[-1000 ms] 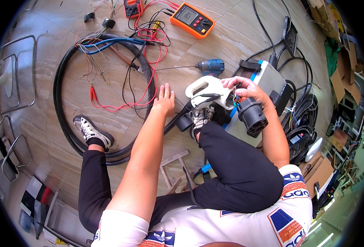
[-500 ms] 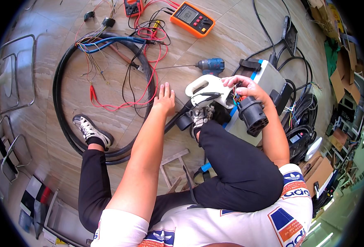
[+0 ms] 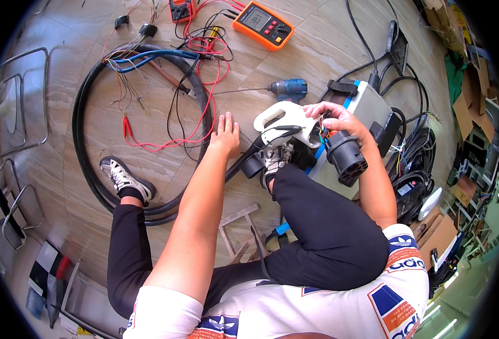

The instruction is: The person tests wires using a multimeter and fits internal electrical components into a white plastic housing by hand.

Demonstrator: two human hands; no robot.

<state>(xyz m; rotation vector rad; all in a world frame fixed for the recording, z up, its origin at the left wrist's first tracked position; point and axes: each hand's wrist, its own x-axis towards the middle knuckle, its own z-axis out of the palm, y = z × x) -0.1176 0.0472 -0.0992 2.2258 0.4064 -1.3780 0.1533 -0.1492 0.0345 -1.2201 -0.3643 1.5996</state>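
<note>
My right hand [image 3: 343, 120] is closed at the edge of a white charging connector housing [image 3: 296, 116], its fingertips by a bundle of coloured wires [image 3: 324, 134]. Those wires run into a black round plug head [image 3: 346, 160], which hangs just below the hand. A black clip [image 3: 286, 133] lies against the white housing, beside a thick black cable. My left hand [image 3: 226, 137] is open, fingers stretched forward, over the floor beside the coiled cable [image 3: 80, 130]. Whether its palm touches the floor I cannot tell.
A blue power drill [image 3: 288, 88] with a long bit lies ahead. Further off are an orange multimeter [image 3: 262, 25], a red meter [image 3: 181, 9] and tangled test leads [image 3: 165, 148]. A grey case [image 3: 368, 104] and black cables lie right; a metal chair frame [image 3: 47, 101] stands left.
</note>
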